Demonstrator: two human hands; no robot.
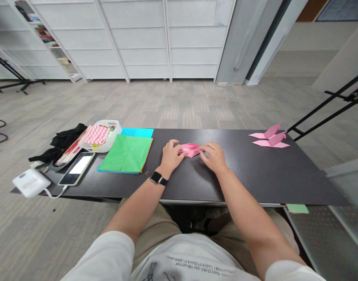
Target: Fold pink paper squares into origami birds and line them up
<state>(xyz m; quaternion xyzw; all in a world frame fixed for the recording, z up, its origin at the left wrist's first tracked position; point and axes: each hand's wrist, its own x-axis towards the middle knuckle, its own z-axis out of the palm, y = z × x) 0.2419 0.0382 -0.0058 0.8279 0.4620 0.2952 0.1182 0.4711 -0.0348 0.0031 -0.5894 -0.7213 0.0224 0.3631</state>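
Note:
A piece of pink folded origami paper (190, 150) lies between my two hands over the middle of the dark table. My left hand (171, 154), with a watch (156, 177) on its wrist, pinches the paper's left end between thumb and fingers. At the paper's right end, the fingertips of my right hand (213, 155) grip the edge. Part of the paper's ends is hidden under my fingers. Two pink folded paper cranes, a rear one (269, 132) and a front one (274, 141), stand at the table's far right.
Left of my hands lies a stack of green paper (127, 153) with blue sheets (138, 132) behind. Farther left are a white tub (113, 142), a phone (77, 168) cabled to a white power bank (31, 182), and black cloth (66, 138). The table (240, 183) ends close to my lap.

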